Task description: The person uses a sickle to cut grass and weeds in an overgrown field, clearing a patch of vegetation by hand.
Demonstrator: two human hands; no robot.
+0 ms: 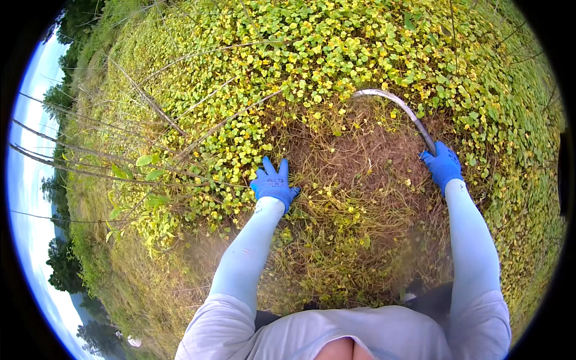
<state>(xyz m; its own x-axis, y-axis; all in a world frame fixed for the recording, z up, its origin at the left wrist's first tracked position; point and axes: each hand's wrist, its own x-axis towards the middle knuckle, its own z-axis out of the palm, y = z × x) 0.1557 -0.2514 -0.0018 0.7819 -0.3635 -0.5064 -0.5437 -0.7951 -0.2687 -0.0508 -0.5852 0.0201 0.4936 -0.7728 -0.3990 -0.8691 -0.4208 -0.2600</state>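
My right hand [443,165], in a blue work glove, is closed on the dark handle of a sickle [405,108]. Its pale curved blade arcs up and to the left, the tip at the edge of the leafy ground cover [333,54]. My left hand [272,180], gloved in blue too, is spread with fingers apart over the leaves at the left side of a brown patch [351,153]. No object shows in it. Between the hands lie exposed soil and dry, stringy stems.
Bare woody branches [153,105] reach in from the left, close to my left hand. A leafy shrub [155,173] stands among them. Cut or flattened vines [346,238] lie near my body. Trees [63,265] and sky are at the far left.
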